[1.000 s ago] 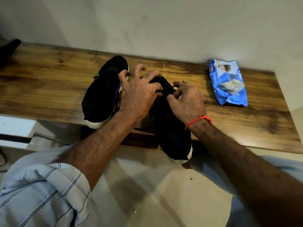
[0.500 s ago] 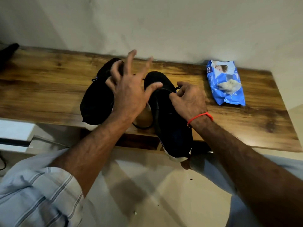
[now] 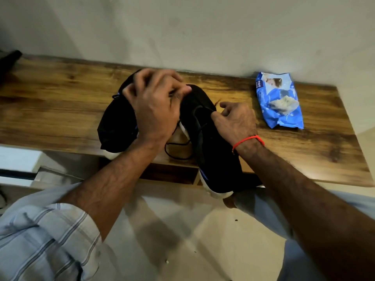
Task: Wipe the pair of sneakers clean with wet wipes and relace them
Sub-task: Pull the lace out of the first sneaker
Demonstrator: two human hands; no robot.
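Our left hand [image 3: 156,110], spread wide a moment ago, now curls round the black lace [image 3: 199,122] while our right hand [image 3: 235,120] pinches it on the right sneaker [image 3: 215,151] at the worktop's [image 3: 60,102] near edge, so we think lacing goes on.

Sneakers [image 3: 213,142] left of wipes pack [image 3: 279,100]
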